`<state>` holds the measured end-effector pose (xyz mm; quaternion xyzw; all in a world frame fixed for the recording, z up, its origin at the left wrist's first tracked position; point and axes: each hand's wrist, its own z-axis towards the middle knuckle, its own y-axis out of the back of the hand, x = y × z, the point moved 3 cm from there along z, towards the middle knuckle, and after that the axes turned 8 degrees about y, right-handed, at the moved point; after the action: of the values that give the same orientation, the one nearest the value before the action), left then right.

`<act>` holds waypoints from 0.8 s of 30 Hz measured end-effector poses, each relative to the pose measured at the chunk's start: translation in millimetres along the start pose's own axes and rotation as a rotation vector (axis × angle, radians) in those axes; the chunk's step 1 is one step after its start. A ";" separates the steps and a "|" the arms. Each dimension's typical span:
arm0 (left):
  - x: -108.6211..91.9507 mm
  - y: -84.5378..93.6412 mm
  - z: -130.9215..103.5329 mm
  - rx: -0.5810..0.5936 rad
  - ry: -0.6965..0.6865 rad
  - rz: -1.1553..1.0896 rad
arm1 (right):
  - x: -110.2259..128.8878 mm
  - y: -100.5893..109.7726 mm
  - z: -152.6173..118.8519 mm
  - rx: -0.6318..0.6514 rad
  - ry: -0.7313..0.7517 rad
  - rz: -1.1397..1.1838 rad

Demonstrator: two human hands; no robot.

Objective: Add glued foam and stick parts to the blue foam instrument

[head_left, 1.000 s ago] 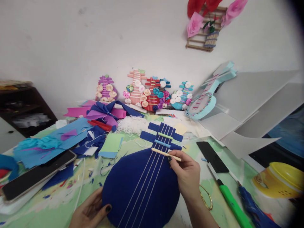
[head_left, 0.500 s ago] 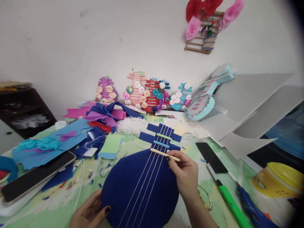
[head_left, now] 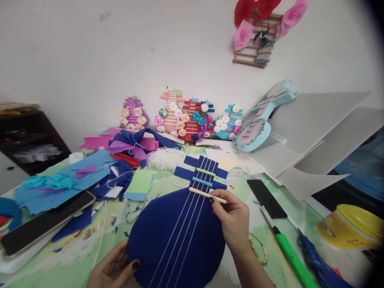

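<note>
A dark blue paper lute [head_left: 168, 228] with white strings lies tilted before me. My left hand [head_left: 115, 264] grips its lower left rim, thumb on the front and fingers at the edge. Between the thumb and fingers of my right hand [head_left: 232, 216] is a thin cream paper stick [head_left: 199, 193], which lies across the strings at the base of the neck. Above it, a light blue strip [head_left: 202, 181] and a light green strip [head_left: 205, 172] cross the neck. The lute's bottom end runs out of view.
To the right are a green-handled cutter [head_left: 294, 256], a black phone-like slab [head_left: 267, 198], blue-handled scissors [head_left: 318, 256] and a yellow tub [head_left: 351, 228]. At left lie a phone [head_left: 48, 222] and coloured paper [head_left: 99, 164]. White string [head_left: 166, 159] is heaped behind; decorated paper lutes [head_left: 192, 120] lean on the wall.
The lute and my right hand with the cream stick have shifted very slightly left. Both hands keep their hold.
</note>
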<state>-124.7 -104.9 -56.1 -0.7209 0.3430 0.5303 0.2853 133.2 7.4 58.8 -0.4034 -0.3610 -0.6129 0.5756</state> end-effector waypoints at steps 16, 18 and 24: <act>-44.4 -53.4 40.9 0.034 0.039 0.176 | -14.2 14.7 -4.6 -0.095 -0.084 0.094; -49.8 -55.3 47.3 -0.054 -0.115 0.416 | -13.8 16.4 -6.5 -0.077 -0.094 0.095; -94.2 -84.8 -1.7 -0.217 -0.998 0.723 | -15.1 20.1 -11.7 0.033 -0.140 0.066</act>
<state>-75.2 -37.1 38.9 -0.2495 0.3349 0.8979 0.1389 152.6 1.4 39.8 -0.4474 -0.3971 -0.5578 0.5754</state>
